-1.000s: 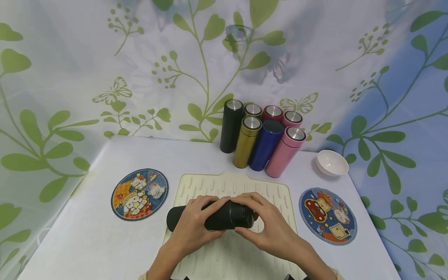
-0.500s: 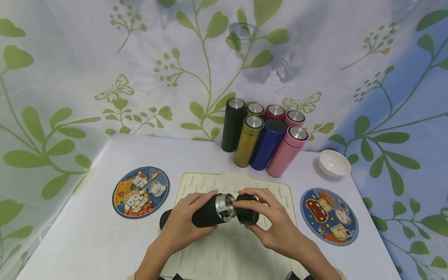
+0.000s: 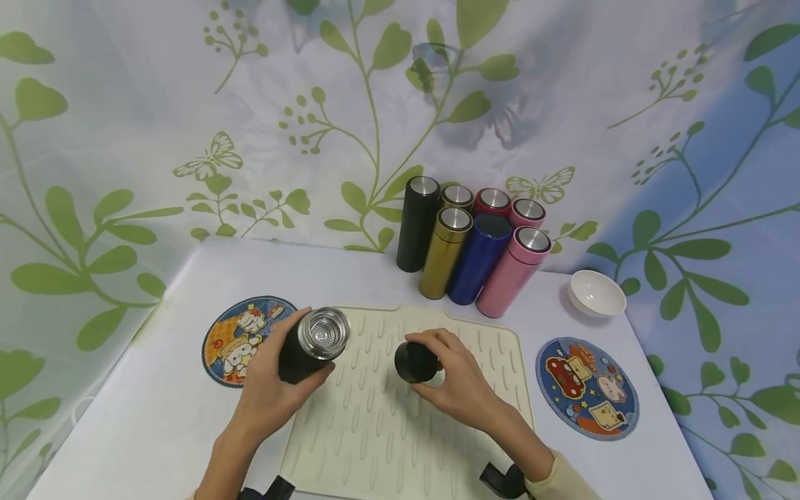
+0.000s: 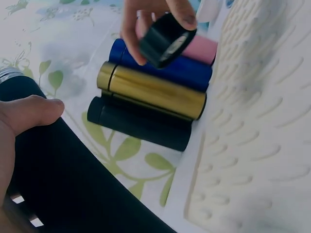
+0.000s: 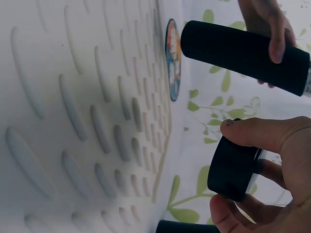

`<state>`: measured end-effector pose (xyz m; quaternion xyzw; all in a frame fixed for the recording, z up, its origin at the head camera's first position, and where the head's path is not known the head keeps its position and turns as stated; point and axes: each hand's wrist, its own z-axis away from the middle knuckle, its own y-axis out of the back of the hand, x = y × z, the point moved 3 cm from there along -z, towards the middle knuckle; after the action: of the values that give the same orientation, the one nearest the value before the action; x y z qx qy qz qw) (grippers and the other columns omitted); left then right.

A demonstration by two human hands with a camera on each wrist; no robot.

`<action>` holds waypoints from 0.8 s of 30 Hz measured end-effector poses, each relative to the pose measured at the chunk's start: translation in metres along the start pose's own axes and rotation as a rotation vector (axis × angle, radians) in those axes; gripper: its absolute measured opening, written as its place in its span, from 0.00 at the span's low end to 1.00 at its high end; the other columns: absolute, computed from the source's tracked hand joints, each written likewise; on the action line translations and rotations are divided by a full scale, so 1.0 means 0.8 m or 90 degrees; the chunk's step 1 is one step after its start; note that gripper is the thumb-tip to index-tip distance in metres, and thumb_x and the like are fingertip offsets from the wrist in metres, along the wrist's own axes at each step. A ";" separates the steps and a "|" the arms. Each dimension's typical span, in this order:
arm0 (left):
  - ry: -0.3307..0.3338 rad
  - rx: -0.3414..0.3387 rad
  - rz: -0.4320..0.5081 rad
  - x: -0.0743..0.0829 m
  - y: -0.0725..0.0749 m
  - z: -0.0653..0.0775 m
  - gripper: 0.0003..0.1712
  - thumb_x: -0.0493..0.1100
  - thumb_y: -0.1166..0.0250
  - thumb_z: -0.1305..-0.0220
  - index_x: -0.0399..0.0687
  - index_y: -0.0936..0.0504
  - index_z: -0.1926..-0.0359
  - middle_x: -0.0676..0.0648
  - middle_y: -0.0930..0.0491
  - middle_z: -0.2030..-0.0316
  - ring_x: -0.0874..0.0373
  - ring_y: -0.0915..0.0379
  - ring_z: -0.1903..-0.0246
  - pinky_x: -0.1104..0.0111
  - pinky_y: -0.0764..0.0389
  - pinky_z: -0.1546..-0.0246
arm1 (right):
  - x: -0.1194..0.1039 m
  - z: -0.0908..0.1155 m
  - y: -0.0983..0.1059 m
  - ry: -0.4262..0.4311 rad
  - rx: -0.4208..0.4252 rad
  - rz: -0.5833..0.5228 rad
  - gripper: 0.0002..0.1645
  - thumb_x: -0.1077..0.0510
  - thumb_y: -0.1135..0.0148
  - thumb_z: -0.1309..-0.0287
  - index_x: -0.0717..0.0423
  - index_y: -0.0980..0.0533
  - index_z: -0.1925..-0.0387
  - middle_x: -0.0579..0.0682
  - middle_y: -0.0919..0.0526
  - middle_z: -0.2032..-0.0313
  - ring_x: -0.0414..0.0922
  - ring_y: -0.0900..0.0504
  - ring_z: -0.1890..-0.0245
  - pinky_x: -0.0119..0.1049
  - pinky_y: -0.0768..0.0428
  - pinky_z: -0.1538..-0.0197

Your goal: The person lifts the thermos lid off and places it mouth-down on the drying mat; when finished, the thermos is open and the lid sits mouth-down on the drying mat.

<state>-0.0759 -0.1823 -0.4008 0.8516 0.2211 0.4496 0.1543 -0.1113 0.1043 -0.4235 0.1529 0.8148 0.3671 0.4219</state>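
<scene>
My left hand (image 3: 271, 389) grips a black thermos bottle (image 4: 63, 174) round its body. The bottle stands roughly upright over the left edge of the cream mat, its steel mouth (image 3: 325, 333) uncovered with a perforated strainer inside. My right hand (image 3: 459, 382) pinches the black lid (image 3: 415, 362) between thumb and fingers above the mat's middle, apart from the bottle. The right wrist view shows the lid (image 5: 233, 167) close up, with the bottle (image 5: 243, 56) in the left hand beyond it.
A cream ridged mat (image 3: 400, 444) covers the table's middle. Behind it stand several thermoses, among them a gold one (image 3: 442, 257), a blue one (image 3: 478, 260) and a pink one (image 3: 509, 274). Round cartoon coasters (image 3: 587, 389) (image 3: 228, 347) flank the mat. A white bowl (image 3: 596, 293) sits back right.
The lid has come off the thermos bottle. My left hand has moved left and tipped the bottle from lying sideways to upright; my right hand keeps hold of the lid, slightly left of before.
</scene>
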 end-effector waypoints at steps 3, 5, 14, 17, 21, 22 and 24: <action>0.016 0.028 -0.007 -0.003 0.011 0.000 0.57 0.34 0.17 0.61 0.51 0.33 0.28 0.48 0.25 0.39 0.53 0.30 0.39 0.72 0.36 0.39 | 0.003 -0.010 -0.014 0.016 -0.011 0.006 0.46 0.60 0.15 0.63 0.46 0.25 0.37 0.42 0.25 0.48 0.40 0.27 0.50 0.34 0.21 0.61; 0.025 0.041 -0.008 -0.004 0.016 0.000 0.58 0.33 0.16 0.62 0.51 0.34 0.28 0.48 0.25 0.38 0.54 0.31 0.38 0.72 0.37 0.38 | 0.004 -0.018 -0.024 0.027 -0.023 0.006 0.46 0.59 0.16 0.61 0.47 0.25 0.36 0.44 0.24 0.48 0.41 0.27 0.49 0.36 0.21 0.59; 0.017 0.080 -0.008 -0.008 0.029 0.001 0.57 0.29 0.17 0.65 0.45 0.32 0.30 0.47 0.24 0.39 0.61 0.31 0.41 0.74 0.37 0.38 | 0.010 -0.053 -0.074 0.002 -0.101 0.051 0.46 0.52 0.17 0.57 0.49 0.28 0.34 0.48 0.24 0.47 0.46 0.26 0.46 0.44 0.22 0.48; 0.010 0.090 -0.010 -0.009 0.033 0.001 0.58 0.28 0.17 0.66 0.46 0.32 0.30 0.47 0.25 0.39 0.63 0.31 0.41 0.74 0.37 0.38 | 0.011 -0.065 -0.085 -0.005 -0.115 0.065 0.46 0.51 0.18 0.56 0.52 0.28 0.34 0.50 0.24 0.47 0.47 0.25 0.46 0.44 0.22 0.48; 0.000 0.097 -0.009 -0.009 0.038 -0.001 0.57 0.28 0.17 0.66 0.45 0.32 0.30 0.46 0.24 0.39 0.62 0.30 0.42 0.73 0.37 0.38 | 0.014 -0.079 -0.098 -0.012 -0.120 0.085 0.45 0.50 0.19 0.55 0.52 0.28 0.34 0.50 0.24 0.47 0.47 0.25 0.47 0.43 0.22 0.48; 0.001 0.098 -0.009 -0.010 0.039 -0.002 0.57 0.28 0.17 0.66 0.45 0.32 0.30 0.46 0.24 0.40 0.61 0.30 0.42 0.72 0.37 0.38 | 0.015 -0.082 -0.101 -0.014 -0.121 0.091 0.45 0.50 0.19 0.54 0.51 0.28 0.35 0.50 0.24 0.48 0.47 0.25 0.47 0.43 0.22 0.48; 0.004 0.100 -0.010 -0.010 0.041 -0.004 0.57 0.29 0.17 0.65 0.45 0.32 0.30 0.46 0.24 0.39 0.61 0.30 0.42 0.72 0.37 0.39 | 0.017 -0.089 -0.108 -0.014 -0.123 0.099 0.45 0.50 0.19 0.54 0.51 0.28 0.35 0.51 0.24 0.48 0.47 0.25 0.47 0.42 0.23 0.47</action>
<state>-0.0746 -0.2148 -0.3897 0.8580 0.2626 0.4321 0.0901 -0.1709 0.0198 -0.4675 0.1783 0.7564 0.4741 0.4139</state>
